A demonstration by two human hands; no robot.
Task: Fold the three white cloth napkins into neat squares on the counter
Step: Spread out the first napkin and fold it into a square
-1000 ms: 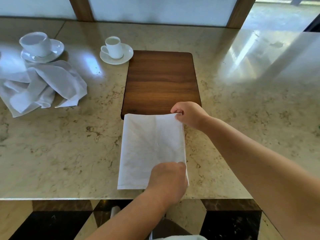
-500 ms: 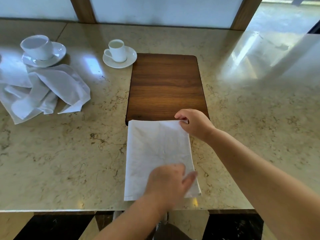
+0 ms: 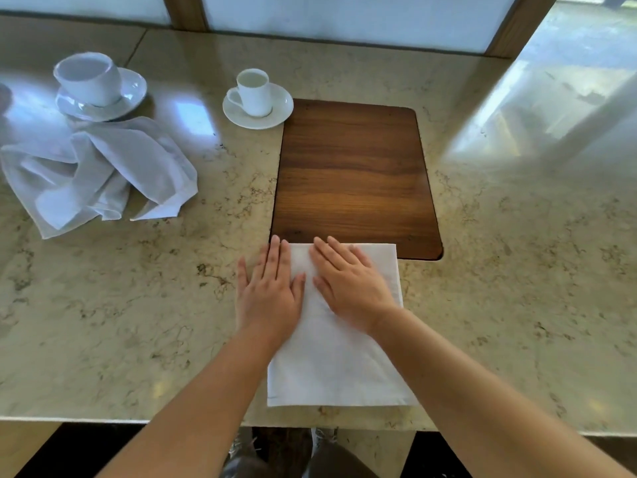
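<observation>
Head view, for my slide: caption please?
Both hands, left and right, flat on a half-folded napkin; crumpled napkins wait.

My left hand and right hand are bare: no rings, watch or gloves. Forearms uncovered, no sleeves in view. Dark trousers show below.

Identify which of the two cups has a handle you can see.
The smaller cup, on the saucer touching the wooden board: its handle points left. The larger cup, above the crumpled napkins, shows none.

Glossy veined stone counter, matt wood board, white cloth napkin.
</observation>
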